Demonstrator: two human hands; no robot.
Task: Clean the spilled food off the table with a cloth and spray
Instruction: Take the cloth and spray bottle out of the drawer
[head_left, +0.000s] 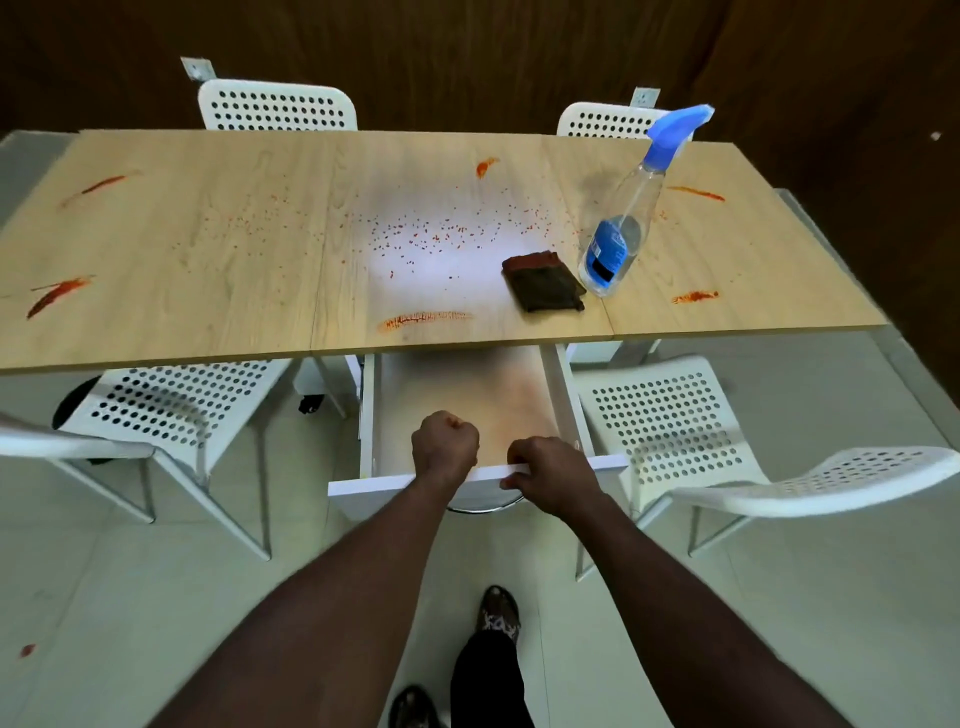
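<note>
Fingers of the right hand (550, 470) are curled over the top edge of the white drawer front (363, 486), thumb against its outer face: a closed hold on the panel. Fingers of the left hand (445, 441) are folded into a fist above the inside of the drawer (519, 395), just behind the panel. Nothing shows in the fist, and whether it touches the drawer cannot be told.

The drawer stands open beneath the near edge of the table (182, 249); its visible floor has a faint reddish tint. On the table, right of centre, lies the dark folded cloth (545, 283), well apart from both hands. Just beside it on the right stands the spray bottle (621, 228), upright, clear, partly filled, with a blue trigger head. The spilled food consists of red crumbs (431, 234) scattered across the middle and red smears (426, 318) toward the near edge and both ends. White perforated chairs (171, 400) flank the drawer.

Handling, as judged: the cloth is soft and light and likely to sag and unfold, so it is best gathered from above in a full-hand bunch. The bottle is light, smooth plastic, tall and easy to tip, so it is best taken round the neck below the trigger. Neither is in hand; wiping is not yet begun.
</note>
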